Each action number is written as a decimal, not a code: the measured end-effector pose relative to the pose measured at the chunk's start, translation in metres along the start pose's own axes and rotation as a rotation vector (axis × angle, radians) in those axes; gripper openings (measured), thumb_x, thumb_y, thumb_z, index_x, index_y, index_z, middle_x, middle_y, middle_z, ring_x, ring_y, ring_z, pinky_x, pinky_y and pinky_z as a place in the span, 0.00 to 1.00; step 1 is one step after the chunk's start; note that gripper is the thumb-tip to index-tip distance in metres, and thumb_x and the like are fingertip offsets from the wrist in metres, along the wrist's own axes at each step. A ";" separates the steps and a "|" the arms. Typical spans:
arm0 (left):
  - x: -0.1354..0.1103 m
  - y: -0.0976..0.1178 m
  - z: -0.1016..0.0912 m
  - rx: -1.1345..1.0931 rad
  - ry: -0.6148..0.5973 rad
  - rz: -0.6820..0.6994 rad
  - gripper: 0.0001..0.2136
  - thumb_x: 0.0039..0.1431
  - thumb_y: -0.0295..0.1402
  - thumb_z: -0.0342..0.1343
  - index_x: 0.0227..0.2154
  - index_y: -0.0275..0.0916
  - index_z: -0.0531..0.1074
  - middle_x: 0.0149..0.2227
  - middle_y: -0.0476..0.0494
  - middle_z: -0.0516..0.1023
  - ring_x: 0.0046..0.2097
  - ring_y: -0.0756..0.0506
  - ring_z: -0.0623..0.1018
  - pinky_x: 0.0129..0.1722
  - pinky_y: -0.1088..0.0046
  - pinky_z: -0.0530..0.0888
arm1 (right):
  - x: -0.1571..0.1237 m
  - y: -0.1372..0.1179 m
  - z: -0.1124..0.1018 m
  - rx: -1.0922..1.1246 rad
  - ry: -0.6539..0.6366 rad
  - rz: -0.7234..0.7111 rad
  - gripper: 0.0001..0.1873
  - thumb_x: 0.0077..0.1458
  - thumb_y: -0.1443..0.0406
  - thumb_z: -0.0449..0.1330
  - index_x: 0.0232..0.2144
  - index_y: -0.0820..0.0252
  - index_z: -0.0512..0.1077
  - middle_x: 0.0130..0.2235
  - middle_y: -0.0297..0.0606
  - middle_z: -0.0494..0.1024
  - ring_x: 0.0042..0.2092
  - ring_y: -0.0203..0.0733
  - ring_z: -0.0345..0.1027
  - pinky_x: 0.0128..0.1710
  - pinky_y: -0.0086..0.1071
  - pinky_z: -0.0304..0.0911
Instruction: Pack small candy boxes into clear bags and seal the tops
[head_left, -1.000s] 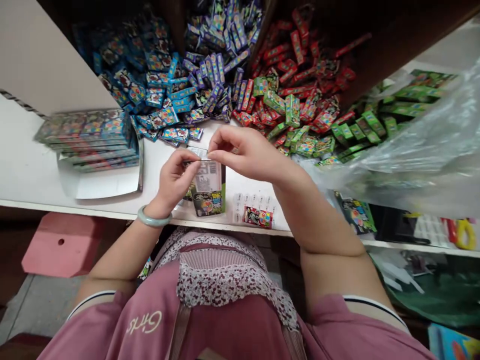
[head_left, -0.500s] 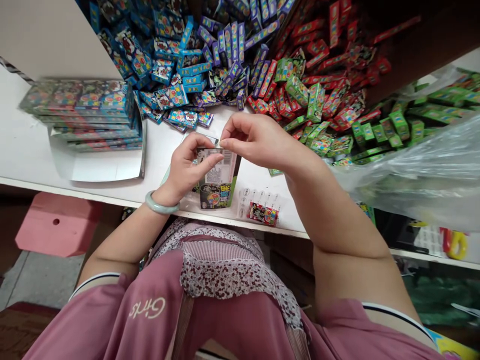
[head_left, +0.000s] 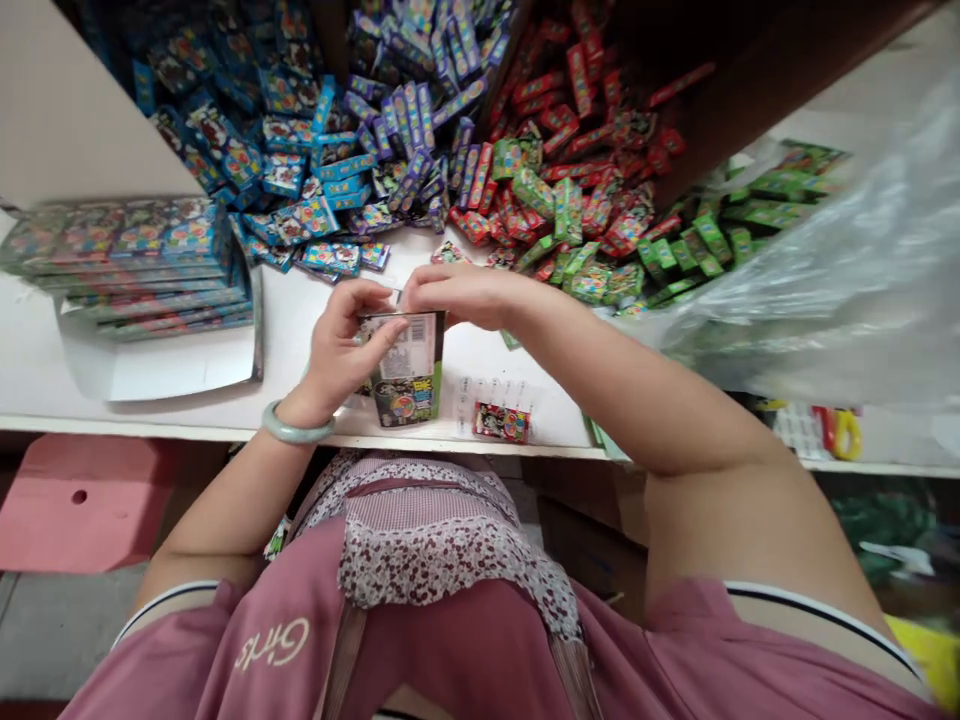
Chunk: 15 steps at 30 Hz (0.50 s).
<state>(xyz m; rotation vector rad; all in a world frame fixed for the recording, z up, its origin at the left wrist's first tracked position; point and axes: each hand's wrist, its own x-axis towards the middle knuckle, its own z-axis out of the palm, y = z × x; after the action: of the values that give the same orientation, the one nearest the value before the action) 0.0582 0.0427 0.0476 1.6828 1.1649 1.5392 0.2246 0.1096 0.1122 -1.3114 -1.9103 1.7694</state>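
Note:
A dark printed cardboard box [head_left: 406, 394] with a green side and a white label stands upright near the shelf's front edge. My left hand [head_left: 339, 345], wearing a pale bangle, grips its upper left part, thumb across the printed face. At the box's top, the fingers of my right hand [head_left: 454, 293] are bent and pressed together. A small whitish bit shows between both hands, but what the right fingertips pinch is hidden. Right of the box, a small red candy packet [head_left: 501, 423] lies on a clear printed plastic sheet [head_left: 467, 395].
Heaps of blue packets [head_left: 300, 220], purple packets [head_left: 412, 110], red packets [head_left: 562, 130] and green packets [head_left: 694, 240] lie behind my hands. At left, stacked printed boxes [head_left: 165, 235] sit in a white tray [head_left: 180, 372]. Clear plastic wrap [head_left: 840, 260] hangs at right; a pink stool [head_left: 82, 505] stands below.
The view has shifted, so most things appear further left. My right hand has come lower, its fingers now over the top edge and behind the box. The left hand keeps its grip.

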 end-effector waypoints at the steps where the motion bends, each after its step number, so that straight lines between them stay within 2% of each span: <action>1: 0.001 0.003 -0.003 0.001 -0.039 0.014 0.17 0.54 0.48 0.68 0.40 0.44 0.75 0.37 0.48 0.77 0.39 0.47 0.77 0.41 0.67 0.76 | 0.000 -0.002 0.002 0.092 -0.041 0.068 0.08 0.50 0.72 0.60 0.22 0.58 0.68 0.23 0.32 0.69 0.28 0.38 0.65 0.32 0.34 0.66; 3: 0.004 0.008 -0.009 0.014 -0.140 0.045 0.13 0.57 0.43 0.67 0.41 0.46 0.78 0.39 0.48 0.80 0.39 0.46 0.78 0.41 0.67 0.76 | -0.003 -0.002 0.005 0.257 -0.072 0.125 0.08 0.50 0.72 0.59 0.21 0.59 0.68 0.23 0.32 0.71 0.27 0.37 0.65 0.31 0.34 0.66; 5: 0.005 0.012 -0.017 0.024 -0.219 0.074 0.09 0.57 0.39 0.67 0.41 0.48 0.81 0.37 0.49 0.82 0.37 0.46 0.78 0.38 0.67 0.76 | -0.010 0.004 0.009 0.383 -0.055 0.099 0.08 0.51 0.72 0.58 0.22 0.59 0.70 0.25 0.33 0.74 0.28 0.37 0.68 0.31 0.33 0.68; 7: 0.005 0.010 -0.029 0.006 -0.186 0.065 0.07 0.55 0.37 0.68 0.38 0.50 0.83 0.34 0.50 0.83 0.35 0.46 0.78 0.34 0.67 0.74 | -0.022 0.018 0.013 0.475 -0.039 0.000 0.07 0.55 0.70 0.57 0.28 0.59 0.74 0.32 0.36 0.80 0.34 0.37 0.73 0.36 0.33 0.71; 8: 0.005 0.007 -0.035 -0.011 -0.085 0.020 0.07 0.53 0.35 0.70 0.36 0.51 0.83 0.33 0.51 0.83 0.34 0.46 0.77 0.33 0.67 0.74 | -0.030 0.028 0.015 0.497 -0.030 -0.063 0.08 0.58 0.69 0.56 0.33 0.58 0.75 0.37 0.37 0.82 0.38 0.37 0.75 0.39 0.33 0.72; 10: 0.006 0.000 -0.050 -0.059 0.237 -0.101 0.08 0.46 0.32 0.72 0.31 0.51 0.84 0.31 0.54 0.83 0.32 0.48 0.76 0.35 0.66 0.75 | -0.048 0.053 0.015 0.440 0.016 -0.169 0.10 0.63 0.66 0.54 0.41 0.56 0.75 0.46 0.40 0.82 0.45 0.37 0.76 0.45 0.34 0.71; 11: 0.006 -0.004 -0.058 -0.090 0.403 -0.156 0.09 0.42 0.30 0.72 0.28 0.51 0.84 0.30 0.56 0.83 0.32 0.48 0.76 0.39 0.65 0.77 | -0.057 0.067 0.012 0.338 0.067 -0.189 0.10 0.64 0.65 0.55 0.43 0.57 0.75 0.48 0.41 0.82 0.46 0.37 0.75 0.46 0.34 0.71; 12: 0.006 -0.008 -0.065 -0.113 0.511 -0.204 0.10 0.40 0.29 0.71 0.27 0.52 0.83 0.30 0.58 0.83 0.32 0.49 0.76 0.43 0.63 0.77 | -0.066 0.080 0.007 0.195 0.144 -0.181 0.09 0.63 0.65 0.57 0.42 0.58 0.76 0.48 0.42 0.82 0.47 0.38 0.75 0.48 0.35 0.70; 15: 0.001 -0.016 -0.075 -0.150 0.601 -0.317 0.14 0.37 0.27 0.65 0.30 0.49 0.82 0.33 0.57 0.84 0.39 0.46 0.79 0.54 0.57 0.76 | -0.085 0.113 -0.021 -0.276 0.551 -0.029 0.08 0.59 0.68 0.61 0.42 0.62 0.76 0.49 0.46 0.81 0.51 0.43 0.74 0.55 0.40 0.66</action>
<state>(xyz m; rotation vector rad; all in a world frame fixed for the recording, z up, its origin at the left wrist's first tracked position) -0.0186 0.0405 0.0468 0.8959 1.4754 1.9188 0.3381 0.0488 0.0500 -1.6361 -1.8635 0.9984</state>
